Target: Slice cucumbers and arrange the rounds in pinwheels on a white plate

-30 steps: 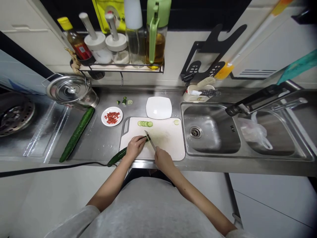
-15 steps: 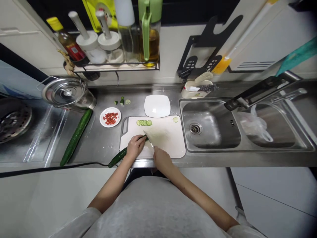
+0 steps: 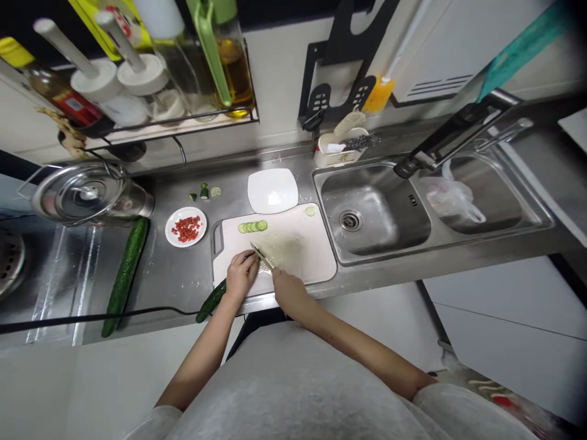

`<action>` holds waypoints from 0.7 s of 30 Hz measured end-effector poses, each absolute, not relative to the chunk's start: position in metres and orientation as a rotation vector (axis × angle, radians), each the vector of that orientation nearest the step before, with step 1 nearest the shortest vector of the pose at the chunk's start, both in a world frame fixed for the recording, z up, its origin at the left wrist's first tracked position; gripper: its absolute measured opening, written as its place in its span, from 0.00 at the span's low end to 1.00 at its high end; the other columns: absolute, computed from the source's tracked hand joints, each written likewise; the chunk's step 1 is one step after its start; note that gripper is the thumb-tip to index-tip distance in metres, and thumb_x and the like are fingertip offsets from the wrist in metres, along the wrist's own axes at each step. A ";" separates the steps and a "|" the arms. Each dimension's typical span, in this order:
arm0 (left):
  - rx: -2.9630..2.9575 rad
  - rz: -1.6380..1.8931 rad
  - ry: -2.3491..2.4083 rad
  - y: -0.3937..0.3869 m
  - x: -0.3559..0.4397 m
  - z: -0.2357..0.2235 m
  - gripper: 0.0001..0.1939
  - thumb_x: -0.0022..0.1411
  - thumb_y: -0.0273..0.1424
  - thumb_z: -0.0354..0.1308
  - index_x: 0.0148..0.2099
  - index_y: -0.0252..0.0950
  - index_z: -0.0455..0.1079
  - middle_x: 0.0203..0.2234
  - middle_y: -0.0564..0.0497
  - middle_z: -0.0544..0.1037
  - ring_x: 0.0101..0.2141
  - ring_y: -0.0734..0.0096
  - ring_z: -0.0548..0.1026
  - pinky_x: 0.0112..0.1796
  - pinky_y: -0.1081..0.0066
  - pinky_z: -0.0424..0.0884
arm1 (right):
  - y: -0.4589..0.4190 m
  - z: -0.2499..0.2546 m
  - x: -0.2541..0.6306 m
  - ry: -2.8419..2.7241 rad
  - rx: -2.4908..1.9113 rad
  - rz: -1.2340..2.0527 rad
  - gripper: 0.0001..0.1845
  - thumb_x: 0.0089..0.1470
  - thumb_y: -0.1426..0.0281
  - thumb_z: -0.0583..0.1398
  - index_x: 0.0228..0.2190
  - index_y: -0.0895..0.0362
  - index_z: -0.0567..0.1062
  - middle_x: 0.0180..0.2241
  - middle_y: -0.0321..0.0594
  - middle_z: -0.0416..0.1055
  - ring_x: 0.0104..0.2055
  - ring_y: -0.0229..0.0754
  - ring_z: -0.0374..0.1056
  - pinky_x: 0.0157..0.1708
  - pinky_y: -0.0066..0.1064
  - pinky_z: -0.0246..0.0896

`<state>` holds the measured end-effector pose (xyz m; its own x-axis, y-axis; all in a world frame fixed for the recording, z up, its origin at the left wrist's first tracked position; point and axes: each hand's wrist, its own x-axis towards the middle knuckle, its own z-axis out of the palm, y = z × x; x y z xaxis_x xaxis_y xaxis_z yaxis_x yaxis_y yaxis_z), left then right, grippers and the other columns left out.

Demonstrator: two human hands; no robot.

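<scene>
The held cucumber (image 3: pixel 211 300) lies aslant at the left near part of the cutting board (image 3: pixel 316 256), its near end reaching past the board toward the counter's near edge; the angle appears chosen to present the far end to the blade. The left hand (image 3: pixel 241 278) is closed over it with fingers bent, presumably to stop it rolling; the exact finger placement at the cut end is too small to confirm. The right hand (image 3: pixel 288 293) is closed around the handle of the knife (image 3: pixel 262 256), tip directed far and left, blade at the cucumber's far end; whether the edge is in the flesh cannot be determined. A row of overlapping slices (image 3: pixel 252 227) lies farther back on the board, evidently clear of the blade, with 1 lone slice (image 3: pixel 310 211) at the far right corner. A white plate (image 3: pixel 273 190) stands at the board's far edge, within easy reach. To the left, a round plate (image 3: pixel 169 235) contains red pieces (image 3: pixel 186 229), likely to keep them separate. Farther left, 1 whole cucumber (image 3: pixel 125 278) lies on the counter, apart from the work area.
</scene>
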<state>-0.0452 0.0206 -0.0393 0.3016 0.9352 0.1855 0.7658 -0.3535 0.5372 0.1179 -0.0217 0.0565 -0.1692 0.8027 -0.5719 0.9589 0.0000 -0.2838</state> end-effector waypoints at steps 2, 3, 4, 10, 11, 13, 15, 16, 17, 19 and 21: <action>2.234 0.666 1.534 0.020 -0.045 -0.040 0.11 0.64 0.32 0.51 0.43 0.40 0.75 0.44 0.46 0.76 0.44 0.65 0.72 0.46 0.63 0.70 | -0.021 0.056 0.118 2.036 1.843 -0.932 0.15 0.61 0.80 0.45 0.44 0.62 0.67 0.38 0.51 0.74 0.42 0.45 0.73 0.37 0.29 0.64; 2.238 0.667 1.535 0.020 -0.045 -0.040 0.11 0.64 0.32 0.51 0.43 0.40 0.75 0.44 0.46 0.76 0.44 0.64 0.73 0.46 0.63 0.70 | -0.020 0.056 0.117 2.037 1.846 -0.937 0.15 0.61 0.80 0.45 0.44 0.62 0.67 0.38 0.51 0.74 0.42 0.45 0.73 0.37 0.28 0.64; 2.243 0.671 1.536 0.020 -0.045 -0.040 0.11 0.64 0.32 0.51 0.43 0.40 0.75 0.44 0.46 0.76 0.43 0.64 0.73 0.46 0.63 0.70 | -0.019 0.055 0.117 2.035 1.851 -0.941 0.15 0.61 0.80 0.45 0.44 0.63 0.67 0.38 0.51 0.74 0.42 0.45 0.73 0.37 0.28 0.64; 2.244 0.692 1.531 0.019 -0.044 -0.039 0.11 0.64 0.32 0.51 0.43 0.40 0.75 0.44 0.46 0.76 0.44 0.64 0.73 0.47 0.63 0.69 | -0.016 0.054 0.114 2.049 1.871 -0.946 0.14 0.61 0.79 0.46 0.44 0.64 0.67 0.38 0.53 0.74 0.43 0.46 0.73 0.38 0.29 0.64; 2.237 0.686 1.530 0.019 -0.044 -0.039 0.11 0.64 0.32 0.51 0.43 0.40 0.75 0.44 0.46 0.76 0.44 0.64 0.73 0.47 0.63 0.69 | -0.016 0.054 0.114 2.047 1.877 -0.945 0.14 0.60 0.80 0.46 0.44 0.64 0.67 0.38 0.53 0.74 0.43 0.46 0.73 0.38 0.30 0.64; 2.228 0.677 1.532 0.019 -0.044 -0.039 0.12 0.64 0.32 0.51 0.43 0.40 0.75 0.44 0.46 0.76 0.44 0.64 0.72 0.47 0.63 0.69 | -0.015 0.053 0.114 2.040 1.877 -0.960 0.14 0.60 0.80 0.45 0.44 0.64 0.67 0.38 0.53 0.74 0.42 0.46 0.73 0.38 0.30 0.65; 2.233 0.673 1.533 0.019 -0.044 -0.039 0.12 0.64 0.32 0.51 0.43 0.40 0.75 0.44 0.46 0.76 0.44 0.64 0.73 0.47 0.63 0.69 | -0.013 0.052 0.114 2.041 1.868 -0.991 0.14 0.59 0.80 0.46 0.43 0.64 0.66 0.38 0.53 0.74 0.42 0.46 0.73 0.38 0.31 0.65; 2.238 0.673 1.533 0.019 -0.044 -0.039 0.12 0.64 0.32 0.51 0.43 0.40 0.75 0.44 0.46 0.76 0.44 0.64 0.73 0.47 0.63 0.70 | -0.013 0.051 0.114 2.042 1.867 -1.006 0.14 0.59 0.81 0.46 0.43 0.64 0.66 0.38 0.53 0.74 0.42 0.46 0.73 0.38 0.31 0.65; 2.243 0.672 1.531 0.019 -0.044 -0.039 0.12 0.64 0.32 0.51 0.43 0.40 0.75 0.44 0.46 0.76 0.44 0.64 0.73 0.47 0.63 0.70 | -0.013 0.050 0.114 2.048 1.873 -1.014 0.14 0.58 0.81 0.46 0.43 0.64 0.66 0.38 0.53 0.74 0.42 0.47 0.73 0.38 0.31 0.65; 2.249 0.668 1.527 0.019 -0.044 -0.039 0.12 0.64 0.32 0.51 0.43 0.40 0.75 0.44 0.46 0.76 0.44 0.64 0.73 0.47 0.63 0.70 | -0.012 0.049 0.115 2.059 1.891 -1.023 0.15 0.58 0.81 0.46 0.44 0.64 0.67 0.37 0.53 0.74 0.42 0.47 0.73 0.38 0.32 0.65; 2.249 0.665 1.527 0.019 -0.044 -0.039 0.12 0.64 0.32 0.50 0.43 0.40 0.74 0.45 0.46 0.76 0.44 0.64 0.73 0.47 0.63 0.69 | -0.011 0.048 0.115 2.065 1.898 -1.035 0.15 0.58 0.81 0.46 0.44 0.65 0.67 0.36 0.53 0.74 0.42 0.48 0.73 0.38 0.33 0.66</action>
<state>-0.0441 0.0194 -0.0394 0.3126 0.9313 0.1873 0.7713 -0.3639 0.5222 0.1152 -0.0109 0.0476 -0.1871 0.8197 -0.5414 0.9243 -0.0398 -0.3796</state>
